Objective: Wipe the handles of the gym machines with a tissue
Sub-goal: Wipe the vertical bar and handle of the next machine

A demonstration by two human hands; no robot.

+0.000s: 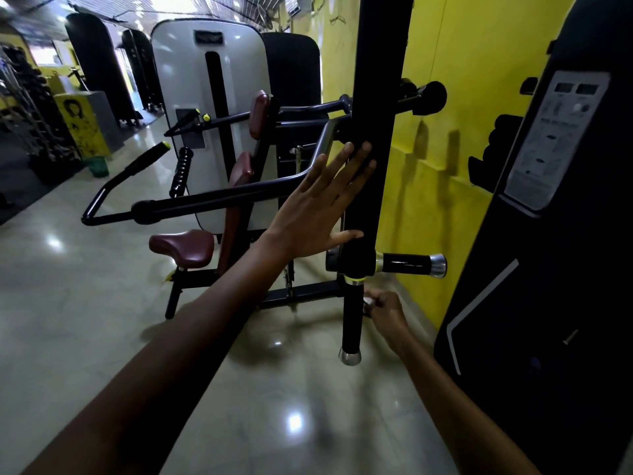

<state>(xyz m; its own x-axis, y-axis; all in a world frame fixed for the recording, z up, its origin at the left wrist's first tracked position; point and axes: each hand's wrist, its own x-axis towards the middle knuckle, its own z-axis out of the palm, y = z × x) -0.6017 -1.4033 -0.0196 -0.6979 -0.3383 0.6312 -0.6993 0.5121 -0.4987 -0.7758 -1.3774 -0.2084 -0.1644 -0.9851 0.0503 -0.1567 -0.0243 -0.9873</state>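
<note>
My left hand lies flat, fingers straight, on the post; my right hand pinches the tissue beside the lower handle, where a loose pinch could drop it.

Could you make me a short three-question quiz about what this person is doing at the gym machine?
1. True or false: the left hand lies flat, fingers straight, against the black upright post.
2. Which hand holds the white tissue? A) left B) right C) neither
3. Fill in: the right hand is beside the ______ handle, which hangs downward with a silver end cap.

Key: 1 true; 2 B; 3 vertical
</note>
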